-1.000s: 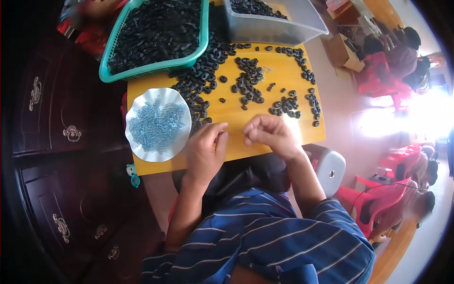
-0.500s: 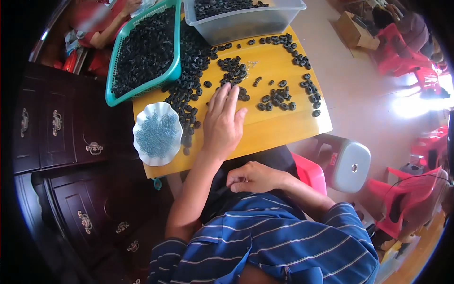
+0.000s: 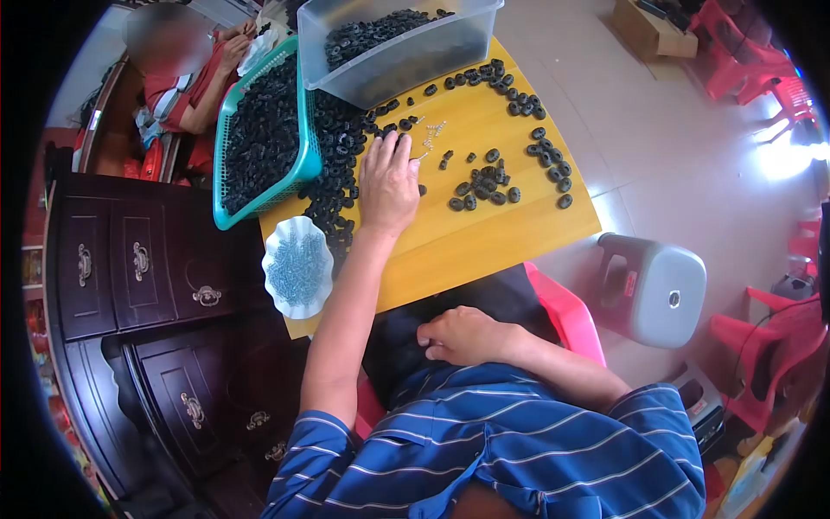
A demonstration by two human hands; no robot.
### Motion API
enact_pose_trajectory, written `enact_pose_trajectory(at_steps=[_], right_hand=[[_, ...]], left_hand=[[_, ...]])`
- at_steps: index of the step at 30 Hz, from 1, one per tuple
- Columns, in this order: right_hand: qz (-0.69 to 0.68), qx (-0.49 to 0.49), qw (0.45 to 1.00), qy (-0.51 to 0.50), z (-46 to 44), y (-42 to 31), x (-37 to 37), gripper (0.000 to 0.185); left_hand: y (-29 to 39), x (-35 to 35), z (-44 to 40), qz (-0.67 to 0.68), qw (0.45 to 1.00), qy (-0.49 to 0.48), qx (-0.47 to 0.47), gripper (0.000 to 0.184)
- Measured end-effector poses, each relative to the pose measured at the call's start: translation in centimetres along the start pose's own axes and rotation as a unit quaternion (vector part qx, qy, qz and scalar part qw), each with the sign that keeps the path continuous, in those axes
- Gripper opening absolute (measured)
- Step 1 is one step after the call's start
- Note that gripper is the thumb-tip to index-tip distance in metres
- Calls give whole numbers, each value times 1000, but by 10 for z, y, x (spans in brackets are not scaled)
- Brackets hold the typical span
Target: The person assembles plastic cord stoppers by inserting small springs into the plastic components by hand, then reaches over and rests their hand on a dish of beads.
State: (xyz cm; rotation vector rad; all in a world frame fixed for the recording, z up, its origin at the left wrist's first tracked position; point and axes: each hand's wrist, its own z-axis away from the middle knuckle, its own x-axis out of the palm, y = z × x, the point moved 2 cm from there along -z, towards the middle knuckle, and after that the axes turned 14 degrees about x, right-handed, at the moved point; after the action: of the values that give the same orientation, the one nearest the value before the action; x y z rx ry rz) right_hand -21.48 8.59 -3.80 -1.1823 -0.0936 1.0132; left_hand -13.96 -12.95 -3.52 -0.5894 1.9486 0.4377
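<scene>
- Clear bin beside green basket
- White bowl, basket's near side
- Black pieces between basket and your left hand, fingers slightly spread
- Your right hand: fingers curled, grip unclear

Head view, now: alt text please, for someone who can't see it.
A person's left hand is palm down over black parts strewn on a yellow table; the loosely curled right hand is at the lap. Nearby are a green basket and a clear bin, both holding black parts, and a white dish of small bluish pieces.
</scene>
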Motion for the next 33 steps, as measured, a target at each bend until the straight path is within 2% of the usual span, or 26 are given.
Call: enact_pose_trajectory(at_steps=[9,17,25,28,30,31,33], right_hand=[[3,-6,1000,9,2,1,-3,25],[45,15,999,21,2,0,-4,28],[68,13,995,76,-5,3,2,24],[39,-20,990,137,-9,8,2,20],[-7,-62,987,148,-15,13,0,18],[-36,-101,982,157,-16,13,-3,17],[-83,-122,981,126,-13,15,-13,17]], left_hand=[[-12,-8,-2,-41,999,22,15,35],[4,-3,-19,-24,996,75,53,10],[19,-17,-14,-26,997,57,45,4],[33,-37,3,-7,996,89,29,6],[45,-54,19,68,992,102,-19,5],[51,-59,28,83,989,124,-3,5],[69,-66,50,113,984,135,-31,4]])
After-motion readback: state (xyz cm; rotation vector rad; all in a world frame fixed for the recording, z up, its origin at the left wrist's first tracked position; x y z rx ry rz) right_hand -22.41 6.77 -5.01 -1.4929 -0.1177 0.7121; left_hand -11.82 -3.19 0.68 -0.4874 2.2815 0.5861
